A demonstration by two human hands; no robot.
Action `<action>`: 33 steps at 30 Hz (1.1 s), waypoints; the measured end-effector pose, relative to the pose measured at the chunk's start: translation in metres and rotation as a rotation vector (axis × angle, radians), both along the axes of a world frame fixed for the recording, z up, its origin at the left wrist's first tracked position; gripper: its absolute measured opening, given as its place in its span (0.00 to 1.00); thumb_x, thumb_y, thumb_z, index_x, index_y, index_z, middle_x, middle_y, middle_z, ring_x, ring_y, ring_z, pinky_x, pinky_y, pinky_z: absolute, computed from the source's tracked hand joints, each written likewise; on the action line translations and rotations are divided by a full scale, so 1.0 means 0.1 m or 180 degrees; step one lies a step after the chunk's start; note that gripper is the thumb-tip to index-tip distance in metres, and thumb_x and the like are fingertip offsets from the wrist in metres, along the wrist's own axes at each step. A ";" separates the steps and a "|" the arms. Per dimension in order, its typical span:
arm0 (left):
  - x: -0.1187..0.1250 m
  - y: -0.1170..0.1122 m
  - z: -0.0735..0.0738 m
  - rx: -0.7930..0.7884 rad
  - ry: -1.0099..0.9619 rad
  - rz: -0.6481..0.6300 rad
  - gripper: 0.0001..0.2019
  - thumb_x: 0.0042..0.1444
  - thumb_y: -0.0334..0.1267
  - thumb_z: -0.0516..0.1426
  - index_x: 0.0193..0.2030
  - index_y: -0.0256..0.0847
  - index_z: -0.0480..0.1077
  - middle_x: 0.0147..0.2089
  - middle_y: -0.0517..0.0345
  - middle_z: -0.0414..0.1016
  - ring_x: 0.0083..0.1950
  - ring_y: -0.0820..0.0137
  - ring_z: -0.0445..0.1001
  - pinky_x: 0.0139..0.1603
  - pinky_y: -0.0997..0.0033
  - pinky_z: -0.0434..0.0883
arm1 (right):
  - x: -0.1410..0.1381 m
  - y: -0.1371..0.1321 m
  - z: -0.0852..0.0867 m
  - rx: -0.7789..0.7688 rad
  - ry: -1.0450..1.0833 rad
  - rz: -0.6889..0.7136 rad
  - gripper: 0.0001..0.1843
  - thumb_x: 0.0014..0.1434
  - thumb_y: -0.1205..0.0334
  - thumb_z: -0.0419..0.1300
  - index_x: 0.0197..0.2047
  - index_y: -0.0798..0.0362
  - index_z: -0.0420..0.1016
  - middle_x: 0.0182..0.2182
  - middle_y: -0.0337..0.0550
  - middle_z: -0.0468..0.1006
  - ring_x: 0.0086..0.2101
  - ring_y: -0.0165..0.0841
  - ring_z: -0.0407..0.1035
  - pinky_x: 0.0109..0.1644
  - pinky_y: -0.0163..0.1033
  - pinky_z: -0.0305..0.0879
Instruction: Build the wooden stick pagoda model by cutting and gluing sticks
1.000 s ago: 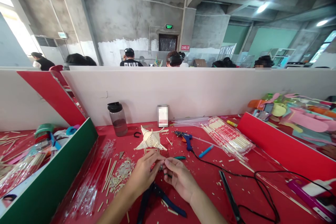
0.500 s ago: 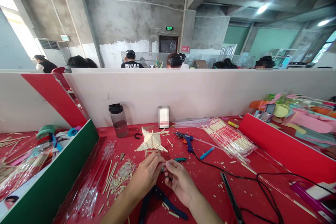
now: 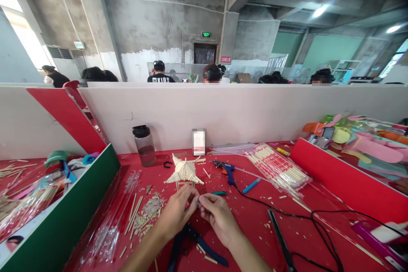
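My left hand (image 3: pixel 181 205) and my right hand (image 3: pixel 217 214) meet at the fingertips over the red tabletop. Both are closed in a pinch around something small and greyish, mostly hidden by the fingers. Under them lies a cutting tool with dark blue handles (image 3: pixel 208 248), its head covered by my left hand. Just beyond the hands stands a small pavilion-like model (image 3: pixel 185 171) of pale wooden sticks, with a pointed, star-shaped roof. A green-handled tool (image 3: pixel 219 193) rests behind my right hand, partly hidden.
A blue glue gun (image 3: pixel 227 170) with a black cable lies right of the model, near a blue marker (image 3: pixel 251 185) and packaged sticks (image 3: pixel 277 165). A water bottle (image 3: pixel 143 146) stands at back left. Stick scraps (image 3: pixel 149 214) litter the left; a green divider (image 3: pixel 73 208) borders it.
The fingertips of both hands have shifted slightly and drawn closer around the small greyish thing. The tools and the stick model have stayed where they were.
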State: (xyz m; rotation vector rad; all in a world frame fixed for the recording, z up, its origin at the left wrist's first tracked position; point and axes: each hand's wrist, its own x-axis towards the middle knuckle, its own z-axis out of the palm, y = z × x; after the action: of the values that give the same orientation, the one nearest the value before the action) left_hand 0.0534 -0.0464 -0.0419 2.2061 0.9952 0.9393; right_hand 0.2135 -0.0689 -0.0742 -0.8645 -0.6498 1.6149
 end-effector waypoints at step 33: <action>0.32 -0.12 -0.06 -0.1333 -0.1577 0.0362 0.15 0.65 0.49 0.54 0.33 0.40 0.64 0.29 0.63 0.65 0.30 0.73 0.64 0.32 0.75 0.63 | 0.09 -0.06 0.11 0.1533 -0.1787 -0.0841 0.14 0.58 0.50 0.67 0.31 0.52 0.79 0.29 0.42 0.79 0.31 0.35 0.71 0.37 0.36 0.68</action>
State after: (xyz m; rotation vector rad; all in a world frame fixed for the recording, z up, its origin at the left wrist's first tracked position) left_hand 0.0852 -0.0587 -0.0480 1.4880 0.9729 1.1349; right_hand 0.2223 -0.0746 -0.0628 -0.9897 -1.2028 0.9107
